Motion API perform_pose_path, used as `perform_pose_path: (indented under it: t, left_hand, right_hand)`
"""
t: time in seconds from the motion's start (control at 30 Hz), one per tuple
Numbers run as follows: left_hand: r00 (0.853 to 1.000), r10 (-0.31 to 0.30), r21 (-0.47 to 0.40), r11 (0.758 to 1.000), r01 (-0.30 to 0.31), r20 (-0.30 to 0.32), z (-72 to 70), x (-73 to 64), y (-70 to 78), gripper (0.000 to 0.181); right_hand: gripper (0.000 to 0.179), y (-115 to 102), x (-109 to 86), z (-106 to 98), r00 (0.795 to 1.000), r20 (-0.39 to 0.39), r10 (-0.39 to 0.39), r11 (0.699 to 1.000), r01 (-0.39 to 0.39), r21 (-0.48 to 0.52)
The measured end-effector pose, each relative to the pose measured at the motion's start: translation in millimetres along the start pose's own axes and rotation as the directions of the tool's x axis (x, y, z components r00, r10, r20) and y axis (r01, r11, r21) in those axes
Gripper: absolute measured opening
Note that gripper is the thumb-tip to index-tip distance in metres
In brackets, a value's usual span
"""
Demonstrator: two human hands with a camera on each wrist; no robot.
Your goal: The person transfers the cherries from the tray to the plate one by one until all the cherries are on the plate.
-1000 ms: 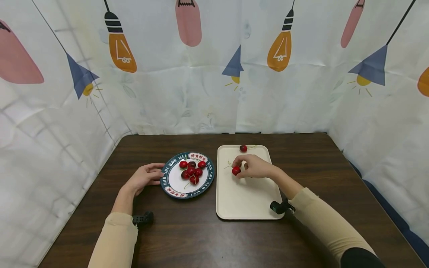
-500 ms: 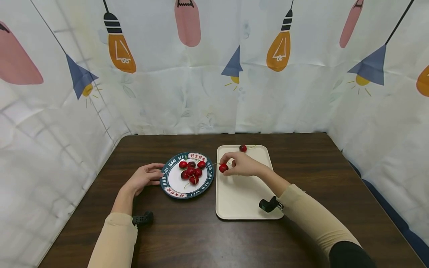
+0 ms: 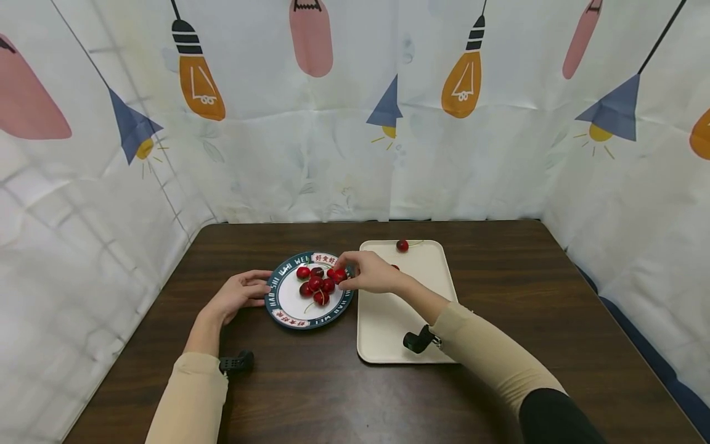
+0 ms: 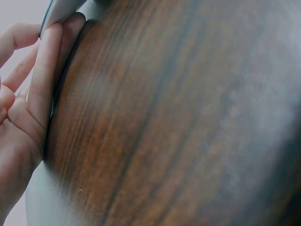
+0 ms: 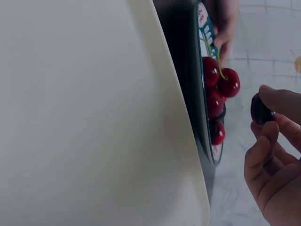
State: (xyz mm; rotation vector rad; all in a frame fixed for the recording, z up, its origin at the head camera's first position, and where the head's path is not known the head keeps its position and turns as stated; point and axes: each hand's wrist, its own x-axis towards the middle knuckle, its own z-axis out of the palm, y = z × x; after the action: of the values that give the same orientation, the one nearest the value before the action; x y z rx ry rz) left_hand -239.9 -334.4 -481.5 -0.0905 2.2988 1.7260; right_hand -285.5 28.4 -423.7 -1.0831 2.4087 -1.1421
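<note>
My right hand [image 3: 373, 273] pinches a dark red cherry [image 5: 260, 110] between thumb and fingers, over the right side of a round plate [image 3: 291, 300]. This plate has a white middle and a dark green rim with lettering, and several cherries [image 3: 315, 283] lie heaped on it, some with stems. At the plate's left rim rests my left hand [image 3: 240, 295]; its extended fingers [image 4: 47, 66] touch the edge in the left wrist view.
Right of the plate lies a cream rectangular tray [image 3: 396, 327]. One cherry [image 3: 402, 245] sits at its far end, and another [image 3: 395, 267] peeks out behind my right hand. The brown wooden table [image 3: 310, 382] has a printed curtain [image 3: 333, 160] behind it.
My right hand has lifted a cherry from the tray and carried it left to above the plate. My left hand has stayed at the rim.
</note>
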Motion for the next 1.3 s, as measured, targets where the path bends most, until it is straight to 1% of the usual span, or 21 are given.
perform_pose_path:
  t: [0.13, 0.4, 0.53, 0.77, 0.97, 1.2, 1.3]
  left_hand:
    - [1.0, 0.006, 0.013, 1.0, -0.006, 0.002, 0.5, -1.1, 0.6, 0.059]
    - [1.0, -0.006, 0.007, 1.0, 0.006, -0.011, 1.4, -1.5, 2.5, 0.056]
    - [1.0, -0.004, 0.013, 1.0, 0.004, -0.011, 1.4, -1.4, 2.8, 0.057]
    - [1.0, -0.004, 0.009, 1.0, 0.004, -0.009, 0.3, -2.5, 2.7, 0.057]
    - [1.0, -0.009, -0.001, 1.0, 0.009, -0.012, 0.1, -2.4, 1.6, 0.055]
    - [1.0, -0.01, -0.006, 1.0, 0.01, -0.015, 0.2, -2.2, 0.3, 0.055]
    - [1.0, -0.01, -0.008, 1.0, 0.01, -0.018, -0.2, -2.9, 0.4, 0.056]
  right_hand:
    - [0.034, -3, 6.9, 9, 1.0, -0.021, 0.006, 1.0, -0.005, 0.024]
    - [0.031, -11, 18.1, 22, 0.998, -0.064, 0.013, 0.998, -0.009, 0.059]
    - [0.031, -13, 23.4, 28, 0.998, -0.052, 0.024, 0.999, -0.022, 0.039]
    - [0.032, -11, 31.0, 38, 1.0, -0.021, 0.02, 1.0, -0.02, 0.008]
    - [0.034, -9, 35.1, 43, 1.0, -0.003, 0.021, 1.0, -0.021, -0.013]
    - [0.031, -8, 39.9, 48, 1.0, 0.001, 0.02, 1.0, -0.02, 0.01]
    - [0.031, -6, 41.8, 51, 1.0, 0.008, 0.02, 1.0, -0.02, 0.003]
